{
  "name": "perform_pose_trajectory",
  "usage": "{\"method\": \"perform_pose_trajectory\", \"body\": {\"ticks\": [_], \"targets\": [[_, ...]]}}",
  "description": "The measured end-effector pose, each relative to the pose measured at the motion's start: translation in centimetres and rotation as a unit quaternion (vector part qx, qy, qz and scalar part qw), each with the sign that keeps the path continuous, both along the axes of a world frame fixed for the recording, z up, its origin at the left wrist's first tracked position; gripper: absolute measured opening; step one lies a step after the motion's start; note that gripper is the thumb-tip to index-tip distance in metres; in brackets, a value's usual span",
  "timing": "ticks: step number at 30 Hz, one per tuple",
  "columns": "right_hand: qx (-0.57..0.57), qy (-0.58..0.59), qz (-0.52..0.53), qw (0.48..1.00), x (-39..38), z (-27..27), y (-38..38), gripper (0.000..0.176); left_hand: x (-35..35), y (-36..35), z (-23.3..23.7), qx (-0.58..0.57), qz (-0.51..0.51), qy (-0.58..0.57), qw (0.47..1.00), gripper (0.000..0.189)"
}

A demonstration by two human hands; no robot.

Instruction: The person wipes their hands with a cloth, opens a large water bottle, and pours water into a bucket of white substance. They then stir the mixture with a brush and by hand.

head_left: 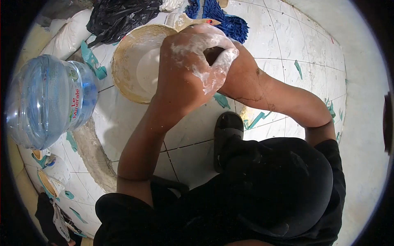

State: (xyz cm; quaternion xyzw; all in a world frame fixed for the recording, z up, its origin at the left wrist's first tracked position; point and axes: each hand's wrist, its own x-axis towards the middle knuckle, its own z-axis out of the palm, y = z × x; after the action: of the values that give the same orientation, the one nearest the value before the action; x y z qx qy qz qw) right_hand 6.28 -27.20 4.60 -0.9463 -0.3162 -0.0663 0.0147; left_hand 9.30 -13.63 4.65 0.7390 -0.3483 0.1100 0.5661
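Note:
My left hand (pixel 188 61), smeared with white paint over the knuckles and thumb, is closed, with thumb and forefinger curled into a ring. It overlaps my right hand (pixel 243 67), whose fingers are hidden behind it; I cannot tell what is between them. Just beyond the hands a paintbrush (pixel 176 20) shows pale bristles and a light handle pointing right, at the far rim of a bucket. That bucket (pixel 117 76), with a crusted, cream-coloured rim, holds white paint (pixel 148 67) and stands below and to the left of my hands.
A large clear-blue water jug (pixel 45 100) stands at the left. Behind the bucket lie a black plastic bag (pixel 123 18) and a blue shaggy cloth (pixel 236 26). Green tape scraps (pixel 257 120) litter the tiled floor (pixel 193 141). A pale wall (pixel 365 123) rises at the right.

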Motion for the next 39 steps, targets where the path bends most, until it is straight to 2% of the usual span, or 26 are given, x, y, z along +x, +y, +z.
{"method": "perform_pose_trajectory", "body": {"ticks": [3, 6, 9, 12, 15, 18, 21, 24, 27, 30, 33, 36, 39], "targets": [[0.036, -0.024, -0.008, 0.999, 0.0, -0.8, 0.4, 0.033, 0.5, 0.0, -0.3, -0.009, 0.022, -0.090, 0.996, 0.012], [0.041, 0.001, -0.009, 0.999, 0.2, -0.7, 0.6, 0.032, 0.0, 0.3, 0.4, -0.031, 0.019, 0.078, 0.996, 0.010], [0.092, 0.016, 0.005, 0.996, 0.6, -0.3, 0.8, 0.033, 0.3, 1.0, 1.1, 0.002, -0.015, 0.033, 0.999, 0.012], [0.113, 0.065, -0.038, 0.991, 0.2, 0.7, 1.0, 0.035, 0.1, 0.7, 0.7, 0.040, -0.019, 0.044, 0.998, 0.014], [0.154, 0.045, -0.036, 0.986, 0.3, -0.5, 1.0, 0.035, 0.0, 1.0, 0.5, 0.093, 0.027, -0.055, 0.994, 0.016], [0.077, 0.033, -0.016, 0.996, 0.4, -0.2, 1.0, 0.034, 0.5, 0.9, 0.4, 0.056, 0.013, -0.102, 0.993, 0.015], [0.081, 0.014, -0.015, 0.996, 0.5, -0.8, 0.9, 0.035, 0.3, 0.7, 0.3, 0.045, 0.012, -0.037, 0.998, 0.015], [0.054, 0.071, -0.046, 0.995, 0.7, -1.2, 1.0, 0.036, 0.5, 0.6, -0.3, 0.080, 0.028, -0.041, 0.995, 0.015], [0.003, 0.057, -0.031, 0.998, 0.7, -1.2, 0.9, 0.036, 1.1, 0.9, -0.6, 0.069, 0.040, -0.122, 0.989, 0.014], [-0.007, 0.006, -0.021, 1.000, 0.7, -1.0, 1.0, 0.036, 1.5, 1.1, -0.5, 0.068, 0.010, -0.117, 0.991, 0.012], [0.042, 0.032, 0.001, 0.999, 0.9, 0.1, 0.8, 0.035, 0.0, 0.0, 0.5, -0.020, 0.016, 0.113, 0.993, 0.010], [0.106, 0.093, -0.032, 0.989, 0.7, -0.2, 0.9, 0.034, 0.3, 0.0, -0.6, 0.010, 0.036, -0.036, 0.999, 0.010], [0.116, 0.090, -0.033, 0.989, 1.0, -0.9, 1.0, 0.034, 0.6, 0.4, -0.4, 0.050, 0.038, -0.092, 0.994, 0.009]]}}
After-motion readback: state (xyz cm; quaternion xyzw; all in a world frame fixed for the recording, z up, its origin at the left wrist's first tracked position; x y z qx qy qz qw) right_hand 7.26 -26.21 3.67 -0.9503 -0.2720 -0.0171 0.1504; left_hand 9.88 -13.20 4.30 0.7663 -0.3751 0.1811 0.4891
